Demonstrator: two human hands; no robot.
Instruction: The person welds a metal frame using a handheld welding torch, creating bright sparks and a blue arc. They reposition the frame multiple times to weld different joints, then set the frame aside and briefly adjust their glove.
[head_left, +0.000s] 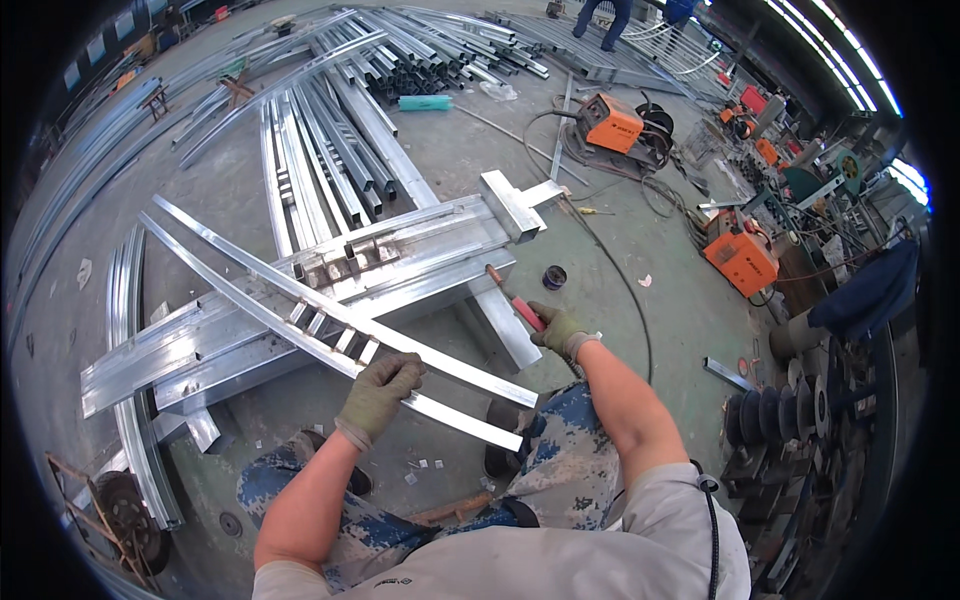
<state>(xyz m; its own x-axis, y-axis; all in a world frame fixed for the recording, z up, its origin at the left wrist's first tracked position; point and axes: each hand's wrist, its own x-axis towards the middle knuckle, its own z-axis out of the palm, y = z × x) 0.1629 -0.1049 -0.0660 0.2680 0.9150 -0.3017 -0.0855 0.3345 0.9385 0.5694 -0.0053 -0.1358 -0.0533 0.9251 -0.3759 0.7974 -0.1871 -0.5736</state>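
My left hand [382,393], in a green-grey work glove, is closed round the near rail of a ladder-like metal frame [437,352]. Two long, shiny square tubes joined by several short rungs make up this frame. It lies slantwise across a bench of wide metal channels [220,340], its near ends reaching over my knees. My right hand [562,332], gloved as well, grips the red handle of a welding torch [527,313]. The torch's brownish tip points up and left, beside the bench's right end and apart from the frame. Small metal offcuts [350,262] sit on the bench.
Behind the bench lie stacked metal tubes [340,160]. An orange welding machine [612,125] stands at the back right, another orange machine [740,255] nearer. A dark cable [632,285] crosses the floor by a small round tin [554,277]. Wire spools [780,412] stand right.
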